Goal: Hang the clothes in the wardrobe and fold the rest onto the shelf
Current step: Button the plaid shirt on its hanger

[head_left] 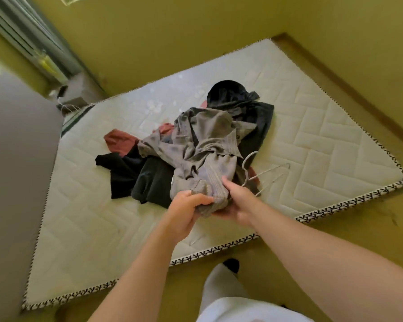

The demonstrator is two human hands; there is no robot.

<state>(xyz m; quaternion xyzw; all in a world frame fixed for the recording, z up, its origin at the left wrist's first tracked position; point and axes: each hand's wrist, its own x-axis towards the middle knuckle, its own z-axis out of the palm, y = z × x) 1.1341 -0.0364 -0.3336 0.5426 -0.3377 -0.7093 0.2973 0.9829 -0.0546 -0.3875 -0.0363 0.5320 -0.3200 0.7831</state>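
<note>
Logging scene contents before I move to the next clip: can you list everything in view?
mattress: one, off-white quilted, on the floor
grey shirt: one, grey, on top of the clothes pile on the mattress
dark clothes: several, exact count unclear, black, under and behind the grey shirt
red garment: at least one, rust red, left side of the pile, partly buried
hanger: one, white, on the mattress at the pile's right edge
panel: one, grey, left edge of view
floor: yellowish, around the mattress
trouser leg: one, white, bottom of view
left hand: grips the grey shirt's near end
right hand: holds the same end from the right
</note>
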